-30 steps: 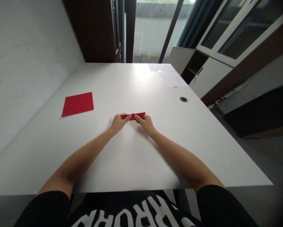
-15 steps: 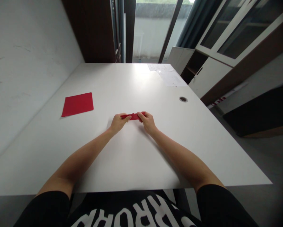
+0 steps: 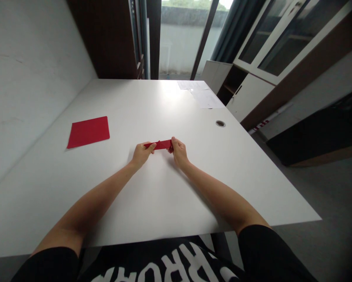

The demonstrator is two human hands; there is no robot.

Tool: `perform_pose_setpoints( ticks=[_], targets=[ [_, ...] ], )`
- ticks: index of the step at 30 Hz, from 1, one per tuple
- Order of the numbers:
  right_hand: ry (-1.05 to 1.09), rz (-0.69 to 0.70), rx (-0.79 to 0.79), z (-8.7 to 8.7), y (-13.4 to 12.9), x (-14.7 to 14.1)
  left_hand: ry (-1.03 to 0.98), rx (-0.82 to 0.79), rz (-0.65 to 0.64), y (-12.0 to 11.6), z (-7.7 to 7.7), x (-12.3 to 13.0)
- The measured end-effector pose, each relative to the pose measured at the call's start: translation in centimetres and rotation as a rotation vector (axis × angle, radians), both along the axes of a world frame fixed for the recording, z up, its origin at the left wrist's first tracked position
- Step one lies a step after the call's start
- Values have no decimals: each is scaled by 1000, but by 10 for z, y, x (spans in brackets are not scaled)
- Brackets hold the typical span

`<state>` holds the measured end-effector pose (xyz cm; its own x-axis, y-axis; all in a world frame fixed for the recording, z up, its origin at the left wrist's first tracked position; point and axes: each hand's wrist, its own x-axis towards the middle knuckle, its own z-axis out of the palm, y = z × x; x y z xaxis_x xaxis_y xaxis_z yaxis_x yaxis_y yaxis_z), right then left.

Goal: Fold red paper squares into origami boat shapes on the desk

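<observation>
A narrow folded strip of red paper [image 3: 163, 145] is stretched between my two hands, just over the white table. My left hand [image 3: 142, 152] pinches its left end, thumb on top. At the right end, my right hand [image 3: 178, 150] grips the strip between thumb and fingers, with the thumb upright at its edge. A small bump shows on the strip's top edge. To the left lies a flat red sheet [image 3: 89, 132] on the table, touched by neither hand.
The white table [image 3: 164, 203] meets a wall on the left. White papers [image 3: 206, 98] lie at its far right, and a round cable hole [image 3: 220, 123] is nearer. Cabinets [image 3: 250, 94] stand beyond the right edge.
My right hand has shifted its grip to the strip's right end, its thumb now more upright, and more of the red strip shows. The whole view has shifted slightly.
</observation>
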<state>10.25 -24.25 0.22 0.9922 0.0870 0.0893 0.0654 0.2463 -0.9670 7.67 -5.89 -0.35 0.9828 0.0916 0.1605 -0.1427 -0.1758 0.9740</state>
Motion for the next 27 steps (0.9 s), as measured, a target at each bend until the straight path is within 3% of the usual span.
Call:
perform_pose_setpoints(
  ticks=[6,12,18,27],
  targets=[
    [-16,228,-148,0,5,-7,-17,-61,-37,-3,3,-2],
    [-57,160,-199,-3,0,-2,80,-91,-99,-4,1,-2],
    [-83,233,-218,2,-5,-2,50,-11,-131,0,-2,-1],
    [-152,287,-297,-2,-2,-3,-3,-44,-187,-3,5,-5]
  ],
)
